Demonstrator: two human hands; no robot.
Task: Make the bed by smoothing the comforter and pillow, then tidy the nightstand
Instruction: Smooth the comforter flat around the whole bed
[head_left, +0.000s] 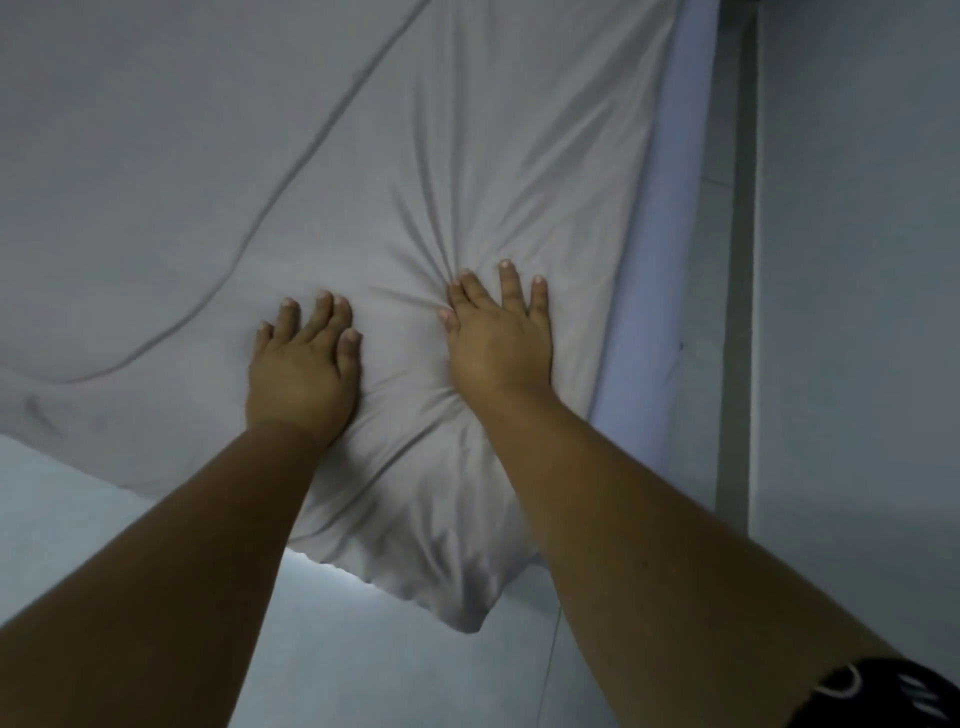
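Seen from above, two bare forearms reach forward over a bed covered in pale grey fabric. Both hands lie flat, palms down, on a pillow whose near corner hangs just past the mattress edge toward the floor. The left hand rests with fingers loosely spread; the right hand sits just beside it, fingers fanned wider. Neither grip pinches anything: both are open and pressing. Creases radiate outward from under the right hand, and the fabric dimples around both palms, so the pillow appears soft, light and easily squashed. The cover looks thin and loose, likely to bunch if pushed from one spot. Smoothing probably works best by sliding flat palms outward from the middle, or by taking hold of the corners and tugging. To the left, the comforter shows one long curved fold. A pale wall stands on the right.
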